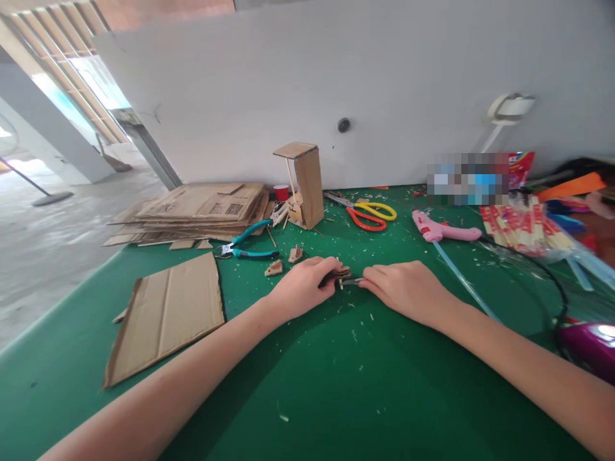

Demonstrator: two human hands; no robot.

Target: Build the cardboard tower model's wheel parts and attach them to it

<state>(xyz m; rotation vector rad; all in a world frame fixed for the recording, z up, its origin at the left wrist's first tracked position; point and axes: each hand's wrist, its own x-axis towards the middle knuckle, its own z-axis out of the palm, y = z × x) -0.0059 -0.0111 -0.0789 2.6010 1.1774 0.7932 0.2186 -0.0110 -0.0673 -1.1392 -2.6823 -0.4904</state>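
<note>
On the green table top [307, 384] my left hand [302, 288] is closed on a small stack of cardboard pieces [339, 271], pinning it to the mat. My right hand [408, 288] is closed round a thin dark tool [353, 281] whose tip meets the cardboard; most of the tool is hidden in the fist, so I cannot name it. Both hands rest on the mat, almost touching.
Beyond the hands stand a small cardboard-and-stick model [305, 186], teal cutters [247, 246], scissors [368, 214], a pink glue gun [439, 229] and two cardboard scraps [283, 261]. A cardboard sheet [166, 314] and a flattened-box stack [192, 211] lie left. Bagged sticks [526, 230] and a purple device [593, 342] sit right.
</note>
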